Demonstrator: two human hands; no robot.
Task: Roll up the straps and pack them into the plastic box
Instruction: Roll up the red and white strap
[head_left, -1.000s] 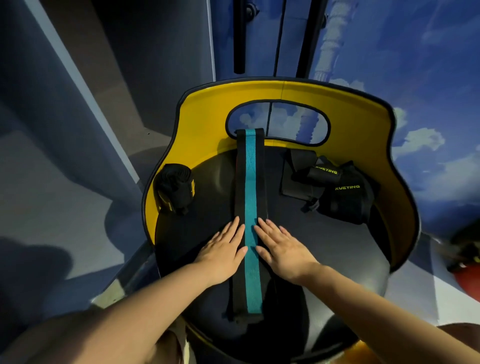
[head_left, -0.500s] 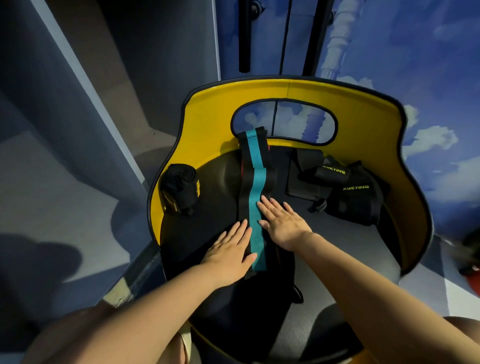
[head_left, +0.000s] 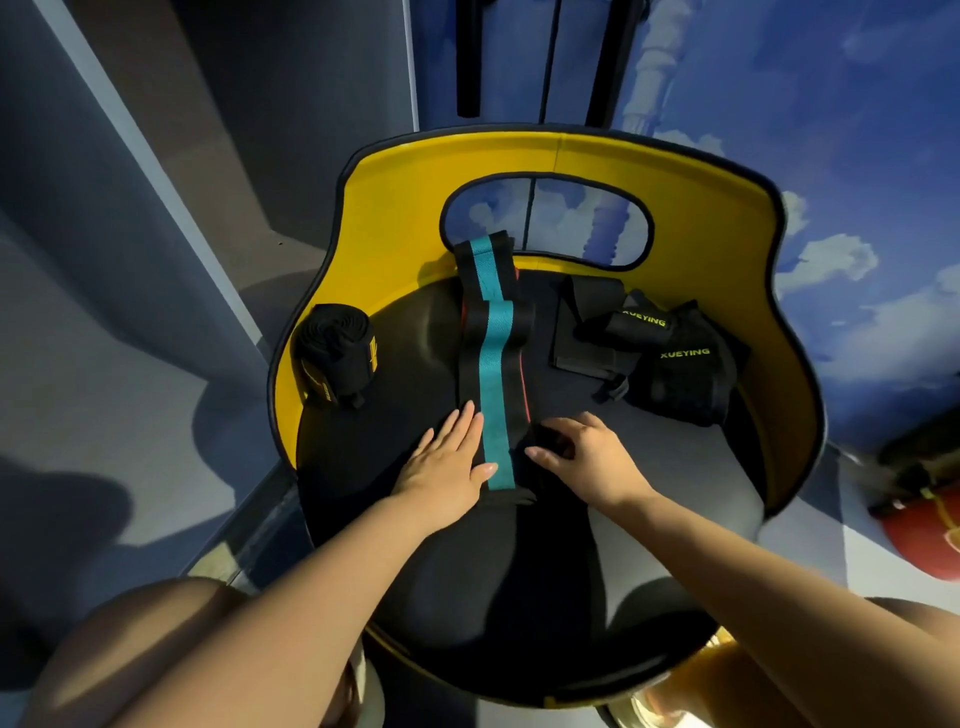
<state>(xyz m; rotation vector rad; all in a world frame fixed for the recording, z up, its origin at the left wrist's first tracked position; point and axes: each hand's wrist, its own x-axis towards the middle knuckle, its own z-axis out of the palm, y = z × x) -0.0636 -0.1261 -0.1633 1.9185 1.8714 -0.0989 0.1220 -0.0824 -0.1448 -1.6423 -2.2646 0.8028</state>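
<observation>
Reading the labels first: "XUEYING" shows twice in yellow-green letters on the pile of black wraps (head_left: 670, 358), once on a rolled piece and once on the flat piece under it. That pile sits up and to the right of the right hand's fingers, well apart from them. The yellow print on the rolled black strap (head_left: 335, 358) is too small to read; that roll stands up and to the left of the left fingers, against the yellow chair back (head_left: 571, 156).

The teal-striped strap (head_left: 493, 374) lies on the black chair seat (head_left: 519, 597), running straight away from the fingers up to the backrest opening, where its far end climbs the yellow wall and bunches a bit. Its near end stops right between the two hands.

Left hand (head_left: 447, 462) is flat, fingers straight and close together, pressing the strap's left black edge, thumb tip touching the teal stripe. Right hand (head_left: 587, 457) has its fingers curled down over the strap's right edge, thumb pointing toward the stripe, looks like it's pinching the black fabric there, though the dark cloth makes the exact grip hard to make out.

No plastic box anywhere in view.
</observation>
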